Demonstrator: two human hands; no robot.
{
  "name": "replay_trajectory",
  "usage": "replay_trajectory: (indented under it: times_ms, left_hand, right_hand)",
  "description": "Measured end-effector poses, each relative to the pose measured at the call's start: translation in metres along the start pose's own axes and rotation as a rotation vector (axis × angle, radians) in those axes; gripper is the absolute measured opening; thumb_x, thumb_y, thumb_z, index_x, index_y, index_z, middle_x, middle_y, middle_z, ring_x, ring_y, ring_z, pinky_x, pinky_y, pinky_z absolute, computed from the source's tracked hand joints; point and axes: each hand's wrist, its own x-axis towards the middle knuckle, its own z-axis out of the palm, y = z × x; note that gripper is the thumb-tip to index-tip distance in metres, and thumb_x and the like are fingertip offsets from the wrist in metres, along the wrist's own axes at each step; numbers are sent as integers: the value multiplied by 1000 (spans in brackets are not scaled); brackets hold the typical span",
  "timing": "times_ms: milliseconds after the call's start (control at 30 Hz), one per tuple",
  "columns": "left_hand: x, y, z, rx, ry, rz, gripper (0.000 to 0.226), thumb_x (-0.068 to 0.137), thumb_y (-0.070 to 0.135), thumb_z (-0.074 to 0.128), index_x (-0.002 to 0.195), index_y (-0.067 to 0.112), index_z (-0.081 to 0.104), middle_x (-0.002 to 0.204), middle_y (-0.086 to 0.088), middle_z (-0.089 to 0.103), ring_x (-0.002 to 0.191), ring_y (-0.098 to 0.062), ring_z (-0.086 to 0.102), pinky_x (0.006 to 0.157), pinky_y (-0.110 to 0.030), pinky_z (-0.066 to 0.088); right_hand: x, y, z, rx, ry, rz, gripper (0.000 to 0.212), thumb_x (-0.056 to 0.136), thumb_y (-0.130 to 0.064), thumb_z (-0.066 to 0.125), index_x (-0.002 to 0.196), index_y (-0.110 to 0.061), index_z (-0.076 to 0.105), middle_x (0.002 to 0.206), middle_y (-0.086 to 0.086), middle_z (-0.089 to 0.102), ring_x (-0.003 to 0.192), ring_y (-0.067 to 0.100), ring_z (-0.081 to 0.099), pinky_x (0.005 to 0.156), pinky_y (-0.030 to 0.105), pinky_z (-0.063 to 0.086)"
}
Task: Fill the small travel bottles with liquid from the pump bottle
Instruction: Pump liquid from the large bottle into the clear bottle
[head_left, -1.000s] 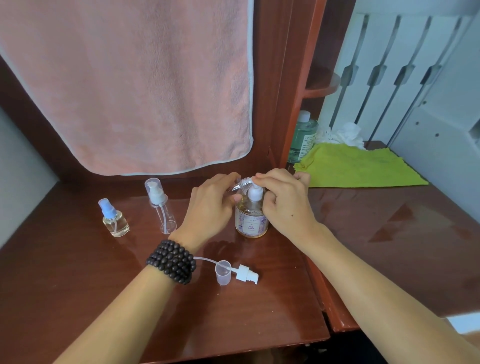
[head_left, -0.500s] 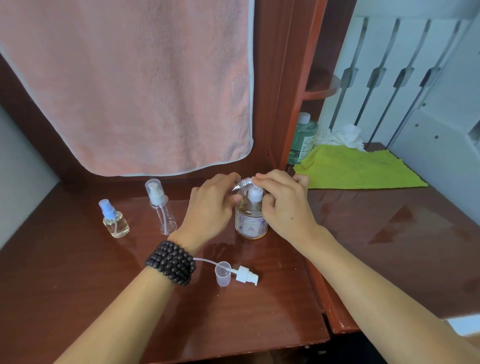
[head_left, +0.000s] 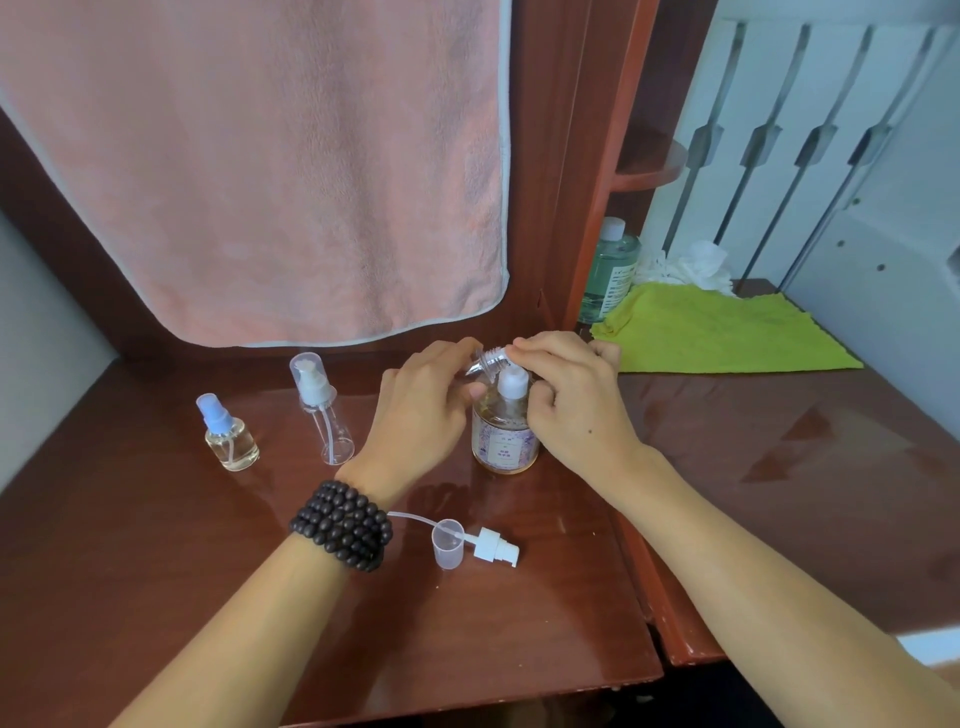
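Hands at pump bottle (head_left: 504, 434)

I see left hand (head_left: 421, 405) pinching tilted travel bottle (head_left: 485, 359) at the spout; right hand (head_left: 566, 395) fingers pressing pump.

**A home corner, toiletries all round**

We're in a home here, by the look of it a bedroom or dressing nook. A glossy reddish wooden table (head_left: 311, 623) sits in a built-in wooden alcove, a pink towel (head_left: 249, 166) hanging down its back. To the right, a green cloth (head_left: 727, 332) lies spread out, a green-tinted bottle (head_left: 613, 265) and crumpled white tissue (head_left: 685, 265) just behind it. White slatted panels (head_left: 779, 130) stand beyond, and a small curved wooden shelf (head_left: 649, 166) up above.
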Motion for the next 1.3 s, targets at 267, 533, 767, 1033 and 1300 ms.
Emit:
replay_trajectory:
  times_ms: [267, 533, 767, 1033, 1300]
  left_hand:
    - [0, 3, -2, 4, -11, -1, 35, 86, 30, 54, 119, 39, 48, 107, 12, 61, 100, -23, 62, 89, -55, 50]
    - [0, 2, -2, 28, 0, 16, 34, 86, 28, 54, 118, 38, 47, 105, 13, 60, 97, -24, 62, 87, -56, 50]
    - [-3, -1, 2, -13, -7, -16, 35, 85, 30, 55, 119, 36, 52, 103, 16, 57, 100, -22, 62, 89, -55, 50]
    - [0, 7, -1, 7, 19, 9, 33, 87, 30, 54, 119, 37, 48, 109, 11, 61, 100, -21, 61, 89, -55, 50]
    - [-3, 1, 3, 28, 20, -1, 35, 85, 26, 54, 119, 32, 52, 107, 10, 61, 98, -22, 62, 87, -54, 51]
  right_hand:
    - [0, -2, -1, -13, -2, 21, 54, 62, 3, 50, 104, -17, 78, 111, -6, 71, 103, 9, 61, 84, 37, 27]
    - [3, -3, -1, -20, 0, -6, 51, 63, 5, 50, 102, -15, 78, 107, -4, 72, 100, 12, 63, 82, 35, 26]
    - [2, -5, -2, -25, -38, 0, 51, 66, 0, 44, 100, -16, 78, 105, -5, 71, 95, 15, 66, 80, 37, 27]
    - [-1, -7, -4, -5, 22, 31, 52, 72, -12, 38, 107, -14, 76, 112, -6, 70, 101, 11, 63, 82, 36, 30]
    - [1, -9, -2, -41, -10, 25, 45, 68, -2, 50, 101, -15, 77, 105, -5, 71, 95, 15, 65, 79, 33, 24]
